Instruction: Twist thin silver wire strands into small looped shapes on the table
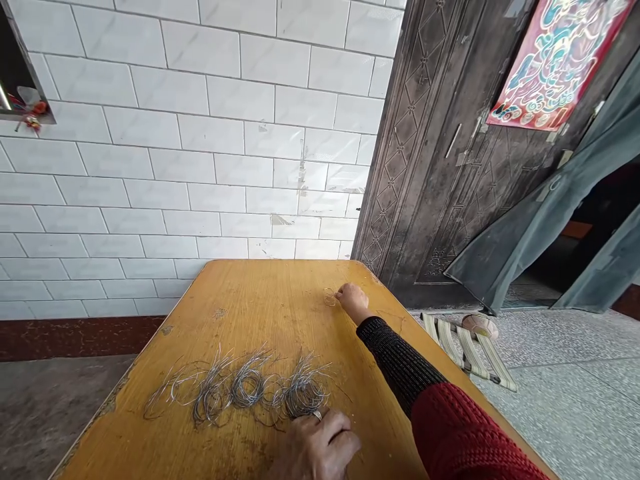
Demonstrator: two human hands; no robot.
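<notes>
A wooden table [240, 300] stretches away from me toward a white tiled wall. A row of grey wire coils [245, 387] lies across its near part, with loose strands sticking out. My left hand [317, 447] rests on the table at the right end of that row, fingers curled, touching the last coil [305, 393]. My right hand [353, 301] is stretched to the far right part of the table, its fingertips on a small thin wire ring [329, 297] lying flat there. The sleeve is dark at the forearm and red above.
A dark patterned metal door [440, 167] with a red poster [555, 60] stands right of the table. A grey curtain [550, 220] hangs in an open doorway. A folding stool [467, 347] lies on the floor by the table's right edge.
</notes>
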